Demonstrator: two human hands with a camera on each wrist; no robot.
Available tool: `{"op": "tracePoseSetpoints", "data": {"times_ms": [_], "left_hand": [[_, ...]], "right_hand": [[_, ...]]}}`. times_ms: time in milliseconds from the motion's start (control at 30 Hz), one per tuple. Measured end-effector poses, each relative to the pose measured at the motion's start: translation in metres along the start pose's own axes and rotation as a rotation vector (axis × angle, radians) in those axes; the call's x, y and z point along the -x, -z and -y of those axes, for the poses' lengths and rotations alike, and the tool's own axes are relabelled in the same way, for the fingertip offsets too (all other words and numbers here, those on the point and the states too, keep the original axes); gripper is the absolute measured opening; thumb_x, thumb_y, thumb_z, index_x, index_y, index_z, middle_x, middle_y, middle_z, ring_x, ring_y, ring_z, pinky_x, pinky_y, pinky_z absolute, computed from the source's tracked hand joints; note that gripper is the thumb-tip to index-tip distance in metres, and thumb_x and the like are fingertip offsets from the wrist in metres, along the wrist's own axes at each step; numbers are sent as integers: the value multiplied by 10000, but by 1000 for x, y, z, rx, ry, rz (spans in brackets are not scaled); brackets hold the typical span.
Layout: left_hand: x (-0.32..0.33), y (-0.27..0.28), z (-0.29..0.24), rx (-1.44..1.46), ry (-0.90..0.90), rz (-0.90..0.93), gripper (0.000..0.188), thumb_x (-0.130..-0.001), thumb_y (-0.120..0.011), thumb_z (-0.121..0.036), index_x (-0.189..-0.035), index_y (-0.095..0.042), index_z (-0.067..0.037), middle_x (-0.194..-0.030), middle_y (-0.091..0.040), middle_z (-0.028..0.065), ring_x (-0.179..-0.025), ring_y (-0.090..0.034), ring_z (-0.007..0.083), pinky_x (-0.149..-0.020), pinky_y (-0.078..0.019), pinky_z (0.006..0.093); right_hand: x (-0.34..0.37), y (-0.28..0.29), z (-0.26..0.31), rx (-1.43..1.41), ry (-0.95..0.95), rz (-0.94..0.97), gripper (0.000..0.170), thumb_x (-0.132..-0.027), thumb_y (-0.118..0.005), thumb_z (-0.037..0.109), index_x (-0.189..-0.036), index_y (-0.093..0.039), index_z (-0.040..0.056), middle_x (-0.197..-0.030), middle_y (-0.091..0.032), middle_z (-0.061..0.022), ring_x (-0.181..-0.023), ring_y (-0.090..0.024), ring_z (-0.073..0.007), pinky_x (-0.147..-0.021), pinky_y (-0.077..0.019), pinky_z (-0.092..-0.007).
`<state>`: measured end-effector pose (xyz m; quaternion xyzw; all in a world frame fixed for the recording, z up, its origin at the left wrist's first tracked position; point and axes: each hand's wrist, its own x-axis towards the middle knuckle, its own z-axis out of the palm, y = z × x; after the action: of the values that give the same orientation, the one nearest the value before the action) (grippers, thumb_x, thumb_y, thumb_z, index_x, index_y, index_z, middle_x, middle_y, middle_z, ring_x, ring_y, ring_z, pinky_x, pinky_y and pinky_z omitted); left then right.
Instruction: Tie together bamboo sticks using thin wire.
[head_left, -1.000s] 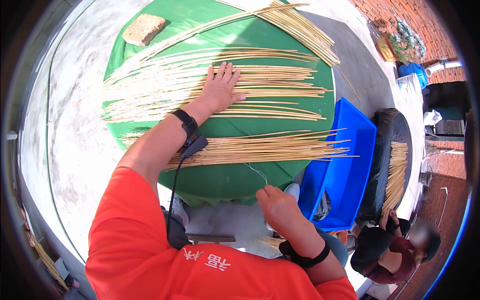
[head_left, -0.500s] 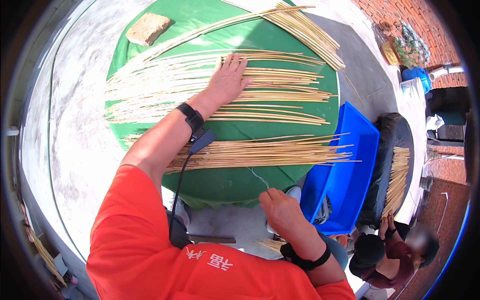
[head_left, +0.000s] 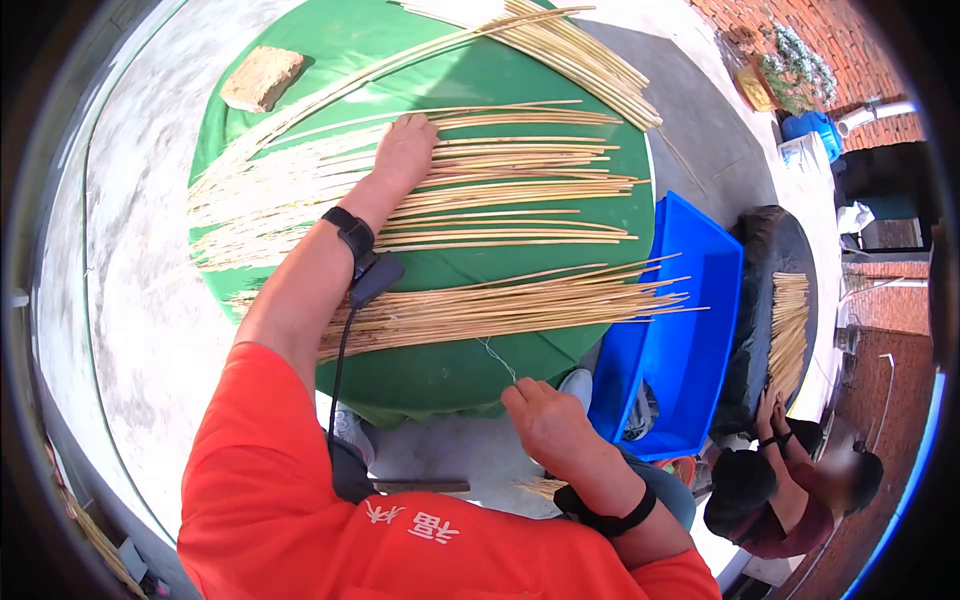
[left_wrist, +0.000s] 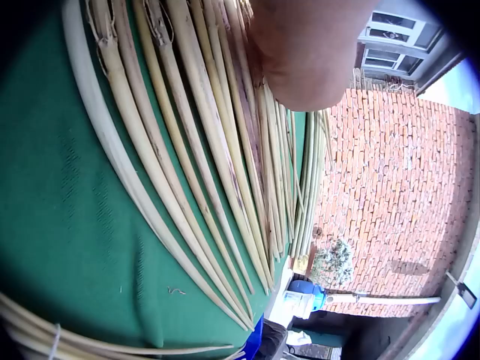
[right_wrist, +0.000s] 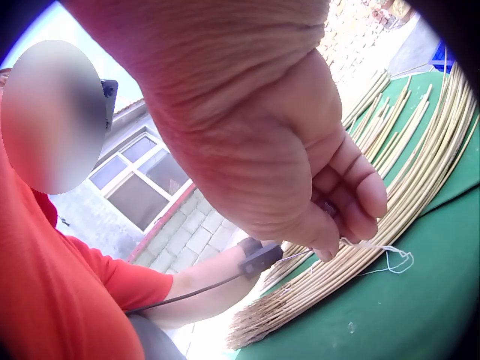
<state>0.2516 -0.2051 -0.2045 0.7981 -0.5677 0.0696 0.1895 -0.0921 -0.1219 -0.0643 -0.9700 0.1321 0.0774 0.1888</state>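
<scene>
In the head view we saw the left arm stretched across the green tabletop (head_left: 445, 375), its left hand (head_left: 405, 152) palm down on the spread stalks (head_left: 520, 188), toward the far edge. The right arm was bent, its right hand (head_left: 553, 425) just off the near edge, pinching a thin string (head_left: 497, 357). Glare washed out the spread stalks' left ends. Below the left hand, a bundle (head_left: 510, 310) lay along the near edge, its tips past the right edge.

In the left wrist view only part of the left hand showed, over the stalks; its fingertips were hidden, and we couldn't tell whether they gripped any.

In the right wrist view we saw the thumb against the fingers, string between them, its loose loop just beside the bundle.
</scene>
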Motion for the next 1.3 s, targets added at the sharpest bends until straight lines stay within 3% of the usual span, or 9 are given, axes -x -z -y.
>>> {"op": "tracePoseSetpoints", "data": {"times_ms": [400,533,733,933,1000,1100,1167,1233,1300], "left_hand": [[-14,-12,17,66,-33,-142,33,-689,-587,-73,-663,-569,-65,-786,-529,89,-820,-494,280,-711,-411,385],[-15,-10,11,-57,-37,-102,24,-691,-572,-58,-676,-553,-63,-811,-515,94,-828,-485,275,-709,-401,380],[-10,18,-9,-216,-31,-93,122,-714,-513,-57,-826,-561,-67,-896,-503,91,-890,-472,257,-741,-385,360],[-5,40,-17,44,-65,-150,70,-733,-505,-54,-802,-503,-63,-808,-520,120,-798,-515,314,-690,-418,399],[0,56,-29,298,-59,-93,85,-725,-510,-21,-789,-474,-65,-776,-534,127,-784,-534,327,-666,-435,410],[15,92,-54,258,-94,-114,122,-709,-511,18,-776,-456,-68,-790,-547,116,-808,-540,318,-659,-440,406],[24,111,-67,229,-118,-145,160,-693,-529,27,-809,-498,-78,-794,-546,109,-802,-549,311,-657,-450,400],[34,129,-80,126,-296,-170,146,-767,-525,-51,-909,-528,-88,-794,-563,94,-810,-553,294,-667,-447,388],[46,148,-92,79,-289,-110,158,-769,-528,-56,-918,-565,-96,-802,-574,90,-807,-558,293,-668,-452,384]], "right_hand": [[2,0,-4,-35,-24,-2,136,-648,-521,-12,-754,-450,33,-705,-458,-100,-652,-530,-253,-516,-456,-342],[4,0,-4,38,2,-15,108,-656,-525,42,-738,-454,50,-695,-472,-79,-634,-533,-212,-497,-462,-306],[9,3,2,69,-17,-61,107,-652,-529,41,-728,-455,53,-684,-469,-74,-624,-536,-204,-485,-458,-304],[16,3,8,76,-63,-161,112,-646,-528,33,-735,-463,49,-692,-470,-76,-619,-537,-209,-480,-452,-301],[21,2,11,93,-77,-192,116,-646,-526,26,-742,-466,51,-696,-471,-74,-617,-535,-211,-484,-453,-304],[30,4,21,69,-135,-187,87,-734,-550,46,-774,-475,69,-716,-480,-72,-669,-548,-245,-508,-447,-351],[35,2,24,71,-111,-229,85,-736,-551,52,-775,-478,68,-716,-488,-74,-666,-552,-251,-511,-447,-358],[37,1,24,70,-94,-280,83,-739,-553,58,-776,-480,67,-717,-497,-76,-664,-557,-257,-515,-447,-364],[40,1,24,162,-69,-329,111,-667,-544,30,-758,-486,53,-715,-513,-88,-678,-582,-227,-526,-477,-328]]}}
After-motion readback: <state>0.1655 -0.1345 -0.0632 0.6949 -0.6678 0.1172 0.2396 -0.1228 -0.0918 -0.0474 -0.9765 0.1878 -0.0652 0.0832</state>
